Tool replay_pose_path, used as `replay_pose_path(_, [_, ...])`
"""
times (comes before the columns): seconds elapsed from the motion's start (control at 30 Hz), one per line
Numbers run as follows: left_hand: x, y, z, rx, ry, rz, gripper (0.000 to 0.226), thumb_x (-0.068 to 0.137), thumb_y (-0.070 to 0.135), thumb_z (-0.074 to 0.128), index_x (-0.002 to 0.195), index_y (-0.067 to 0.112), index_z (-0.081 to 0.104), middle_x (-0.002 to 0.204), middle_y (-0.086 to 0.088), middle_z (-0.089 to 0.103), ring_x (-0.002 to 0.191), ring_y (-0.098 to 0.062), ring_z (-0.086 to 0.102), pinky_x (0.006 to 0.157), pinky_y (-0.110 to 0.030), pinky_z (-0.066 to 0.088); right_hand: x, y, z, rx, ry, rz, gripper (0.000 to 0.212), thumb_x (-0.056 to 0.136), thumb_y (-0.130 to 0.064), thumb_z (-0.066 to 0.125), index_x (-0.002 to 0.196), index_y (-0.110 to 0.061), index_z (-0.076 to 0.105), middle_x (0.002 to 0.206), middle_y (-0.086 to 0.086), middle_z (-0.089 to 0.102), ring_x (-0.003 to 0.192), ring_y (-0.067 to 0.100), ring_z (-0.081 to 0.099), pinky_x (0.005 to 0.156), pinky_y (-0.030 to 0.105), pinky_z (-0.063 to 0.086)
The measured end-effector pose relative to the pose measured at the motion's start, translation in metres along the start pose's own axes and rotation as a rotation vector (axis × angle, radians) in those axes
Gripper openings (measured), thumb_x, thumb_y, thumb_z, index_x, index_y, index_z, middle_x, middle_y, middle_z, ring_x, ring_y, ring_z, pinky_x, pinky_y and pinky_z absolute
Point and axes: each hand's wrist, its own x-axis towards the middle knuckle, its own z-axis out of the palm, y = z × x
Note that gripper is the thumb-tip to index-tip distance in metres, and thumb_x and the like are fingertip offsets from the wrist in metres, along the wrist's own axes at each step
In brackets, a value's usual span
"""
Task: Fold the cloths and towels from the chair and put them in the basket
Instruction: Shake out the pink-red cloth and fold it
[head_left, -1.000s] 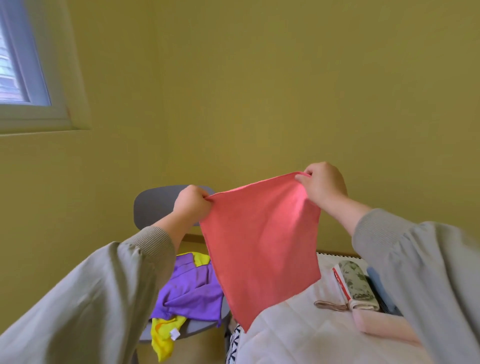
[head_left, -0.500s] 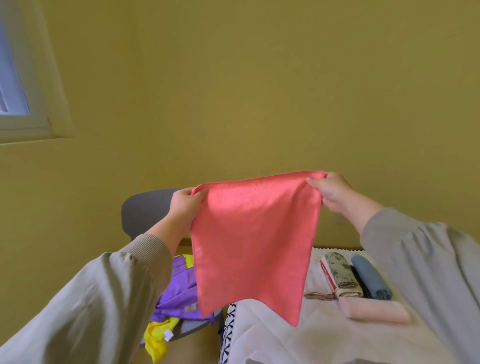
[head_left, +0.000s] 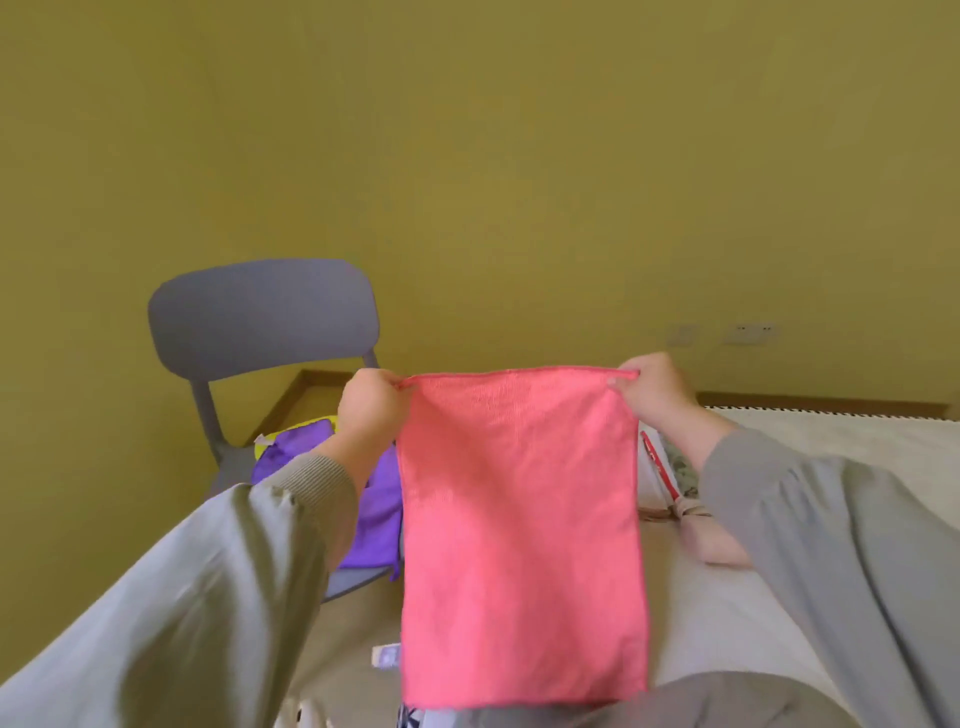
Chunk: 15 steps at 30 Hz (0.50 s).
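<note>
Obs: cloth now hangs square at 6 o'clock, top edge level; it was skewed a second ago. Top corners pinched by left hand and right hand, fingers curled on hem. Judged ready for first fold. Purple cloth waits on chair, 8 o'clock.

The pink cloth is showing a fine, knit-like textile weave, matt, with a stitched hem running along its top edge. The grey chair is presenting a smooth, matt moulded surface that is looking like plastic. The purple cloth on the seat is appearing as soft, smooth fabric. The left sleeve is showing plain matt cloth ending in a ribbed knit cuff. The bed cover is reading as pale matt fabric. The wall is displaying flat, matt paint. The skirting board is looking like wood.
</note>
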Motion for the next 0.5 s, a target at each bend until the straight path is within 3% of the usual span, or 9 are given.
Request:
replay_pose_path(0.1, [0.006,-0.015,0.027,0.213,-0.036,-0.046,0.021,0.088,0.022,0.051,0.078,0.011,0.065,0.090,-0.014,0.065,0.087,-0.036,0.060,0.064,-0.029,0.040,0.011,0.025,0.031,-0.123,0.017,0.005,0.036,0.086,-0.026,0.065,0.056,-0.012,0.049,0.053,0.006,0.040,0.055,0.025,0.036,0.049,0.029,0.023])
replay_pose_path(0.17, [0.009,-0.026,0.040,0.236,-0.093,-0.124,0.025,0.089,0.026,0.049,0.095,0.010,0.067,0.095,-0.014,0.067,0.089,-0.035,0.063,0.066,-0.031,0.045,0.015,0.041,0.046,-0.164,0.030,0.034,0.046,0.086,-0.027,0.065,0.051,-0.012,0.039,0.048,0.004,0.035,0.051,0.023,0.031,0.047,0.028,0.019])
replay_pose_path(0.27, [0.010,-0.042,0.062,-0.078,-0.243,-0.255,0.024,0.094,0.015,0.043,0.094,0.002,0.063,0.064,-0.009,0.068,0.055,-0.023,0.067,0.050,-0.027,0.053,0.019,0.059,0.067,-0.144,-0.054,0.129,0.043,0.088,-0.019,0.059,0.050,-0.014,0.041,0.047,0.004,0.037,0.053,0.026,0.038,0.047,0.027,0.023])
replay_pose_path(0.3, [0.009,-0.046,0.071,-0.260,-0.293,-0.350,0.023,0.097,0.012,0.040,0.093,0.003,0.061,0.059,-0.006,0.067,0.045,-0.018,0.064,0.045,-0.024,0.051,0.018,0.064,0.075,-0.069,-0.096,0.184,0.035,0.090,-0.016,0.056,0.056,-0.013,0.049,0.047,0.005,0.041,0.051,0.025,0.041,0.047,0.026,0.027])
replay_pose_path(0.33, [0.007,-0.048,0.077,-0.444,-0.340,-0.462,0.023,0.099,0.010,0.037,0.095,0.003,0.058,0.068,-0.008,0.070,0.046,-0.017,0.064,0.044,-0.022,0.050,0.017,0.069,0.082,0.056,-0.143,0.265,0.024,0.094,-0.013,0.051,0.070,-0.011,0.057,0.048,0.007,0.047,0.048,0.024,0.045,0.047,0.025,0.032])
replay_pose_path(0.4, [0.005,-0.051,0.090,-0.706,-0.394,-0.612,0.027,0.100,0.008,0.034,0.108,-0.001,0.058,0.105,-0.016,0.068,0.073,-0.021,0.068,0.058,-0.025,0.052,0.013,0.077,0.095,0.370,-0.245,0.468,0.016,0.099,-0.010,0.039,0.105,-0.014,0.053,0.060,0.012,0.060,0.049,0.023,0.057,0.049,0.023,0.042])
replay_pose_path(0.5, [0.010,-0.056,0.107,-0.867,-0.415,-0.674,0.033,0.099,0.015,0.037,0.123,0.000,0.055,0.129,-0.015,0.058,0.110,-0.030,0.059,0.090,-0.037,0.045,0.019,0.085,0.108,0.600,-0.317,0.576,0.015,0.097,-0.009,0.040,0.106,-0.011,0.052,0.080,0.012,0.066,0.065,0.022,0.062,0.060,0.028,0.048])
